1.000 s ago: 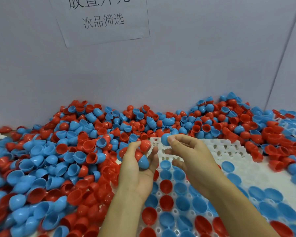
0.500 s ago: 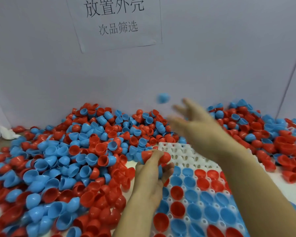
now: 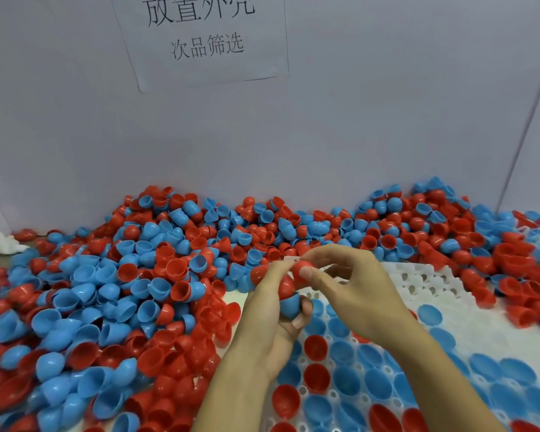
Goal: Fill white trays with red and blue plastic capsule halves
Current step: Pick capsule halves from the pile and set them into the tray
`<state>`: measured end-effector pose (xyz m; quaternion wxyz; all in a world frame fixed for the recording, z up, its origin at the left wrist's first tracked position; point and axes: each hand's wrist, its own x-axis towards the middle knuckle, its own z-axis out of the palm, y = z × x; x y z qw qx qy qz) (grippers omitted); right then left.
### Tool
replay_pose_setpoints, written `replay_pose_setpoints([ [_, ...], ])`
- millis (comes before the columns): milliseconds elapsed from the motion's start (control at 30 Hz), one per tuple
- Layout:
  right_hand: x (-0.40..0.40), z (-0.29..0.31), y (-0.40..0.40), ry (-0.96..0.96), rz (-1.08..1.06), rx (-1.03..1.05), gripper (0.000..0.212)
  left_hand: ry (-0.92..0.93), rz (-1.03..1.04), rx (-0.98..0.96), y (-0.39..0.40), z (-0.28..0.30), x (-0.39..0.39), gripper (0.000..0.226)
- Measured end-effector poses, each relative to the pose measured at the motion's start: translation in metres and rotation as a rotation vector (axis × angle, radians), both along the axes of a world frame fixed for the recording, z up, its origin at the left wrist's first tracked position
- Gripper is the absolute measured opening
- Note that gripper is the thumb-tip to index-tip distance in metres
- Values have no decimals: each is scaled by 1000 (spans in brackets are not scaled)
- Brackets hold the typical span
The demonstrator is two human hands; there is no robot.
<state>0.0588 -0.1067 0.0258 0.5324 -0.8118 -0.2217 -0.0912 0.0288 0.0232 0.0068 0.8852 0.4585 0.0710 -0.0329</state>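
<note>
From my remote seat the view is evenly and fairly brightly lit by soft, diffuse light from above, with only faint shadows on the pale grey partition wall (image 3: 387, 104) and small soft highlights on the glossy red and blue plastic capsule halves (image 3: 131, 275). The wide lens bends the scene at its edges: the wall's right seam leans, and the halves at the near left and near right corners look stretched and smeared. I see the far pile reasonably sharp, while the near white plastic tray (image 3: 424, 282) and forearms go soft.
</note>
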Motion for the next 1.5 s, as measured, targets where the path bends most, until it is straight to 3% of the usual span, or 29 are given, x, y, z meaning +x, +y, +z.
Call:
replay_pose_setpoints([
  [133, 6, -1, -10, -50, -139, 124, 17, 7, 73, 32, 4, -1, 2, 19],
  [300, 9, -3, -18, -122, -135, -92, 21, 36, 57, 162, 3, -6, 5, 20],
  [433, 8, -7, -10, -158, -202, -100, 14, 54, -16, 175, 2, -8, 4, 21],
  [567, 6, -11, -4, -113, -235, -24, 10, 37, 25, 123, 0, -8, 3, 20],
  [733, 1, -7, -2, -3, -129, -36, 10, -22, 219, 146, -5, -8, 6, 35],
  [833, -2, -2, -6, 68, -7, -135, 11, -107, 324, 260, -3, -10, 7, 34],
  [933, -3, 1, -10, 139, 6, -71, 6, -177, 303, 358, -2, -12, 7, 28],
  [1033, -3, 3, -16, 200, 11, -20, 21, -222, 236, 439, -4, -14, 7, 33],
  [1200, -3, 6, -21, 176, -10, -175, 8, -218, 181, 476, -9, -13, 5, 32],
  [1367, 6, 23, -93, 206, -338, -344, 13, -103, 205, 435, -2, -14, 6, 25],
  [1500, 7, 18, -153, 398, -524, -632, 15, -7, 100, 360, 2, -10, 4, 21],
])
